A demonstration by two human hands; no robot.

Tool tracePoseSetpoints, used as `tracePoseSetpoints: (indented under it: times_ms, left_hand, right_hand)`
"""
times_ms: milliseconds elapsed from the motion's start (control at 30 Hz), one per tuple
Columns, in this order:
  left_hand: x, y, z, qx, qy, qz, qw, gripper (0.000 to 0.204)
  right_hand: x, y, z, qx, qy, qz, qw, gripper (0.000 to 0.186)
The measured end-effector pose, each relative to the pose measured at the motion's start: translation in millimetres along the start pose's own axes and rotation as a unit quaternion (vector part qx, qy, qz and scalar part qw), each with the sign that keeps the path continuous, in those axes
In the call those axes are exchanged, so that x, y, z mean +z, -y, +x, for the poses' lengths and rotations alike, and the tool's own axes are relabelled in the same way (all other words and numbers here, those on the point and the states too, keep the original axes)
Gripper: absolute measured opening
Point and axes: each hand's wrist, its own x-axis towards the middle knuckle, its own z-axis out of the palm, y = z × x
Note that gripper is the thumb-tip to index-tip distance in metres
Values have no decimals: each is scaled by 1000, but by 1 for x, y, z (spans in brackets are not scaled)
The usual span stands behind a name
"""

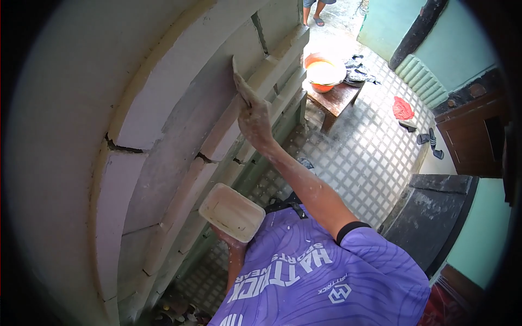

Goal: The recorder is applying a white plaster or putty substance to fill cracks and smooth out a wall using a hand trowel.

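Observation:
My right hand point(254, 120), dusted with pale powder, is raised against the wall panel. It is closed around a thin, flat, pale-coated putty knife point(237, 76), seen nearly edge-on, whose tip is at the grey recessed strip point(187, 108) between two ledges. Low in front of my body, my left hand point(231, 238) grips an off-white rectangular tub point(251, 231) from below, its fingers mostly hidden behind it. Pale residue and a few dark specks lie inside the tub. Dark gaps break the pale ledge point(147, 98) and the narrower ledge point(223, 130) beside it.
A wooden bench point(340, 100) bears an orange bucket point(322, 87) and dark cloth point(359, 70). Red cloth point(403, 108) and sandals point(432, 142) lie on the tiled floor point(359, 157). Dark furniture point(429, 212) stands at right. Another person's legs point(317, 11) show at the top.

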Motion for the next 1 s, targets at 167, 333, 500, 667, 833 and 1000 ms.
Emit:
tracePoseSetpoints:
  times_ms: [167,333,500,667,833,1000]
  left_hand:
    - [2,5,-6,-3,-3,-11,1000,73]
    - [5,15,-12,-4,-7,-33,999,74]
    - [5,26,-23,9,-22,-62,998,74]
    - [3,32,-35,18,-35,-86,996,74]
    - [-1,33,-45,26,-47,-107,993,74]
    - [-8,31,-53,49,-70,-127,988,74]
  right_hand:
    - [-31,-26,50,59,-91,-41,993,54]
    - [11,-8,53,5,-59,-120,991,61]
    - [1,20,-8,49,95,10,994,52]
    - [-11,12,50,59,-24,-114,991,43]
    - [28,13,37,-97,16,-99,990,59]
    - [15,33,-14,-143,120,-79,979,55]
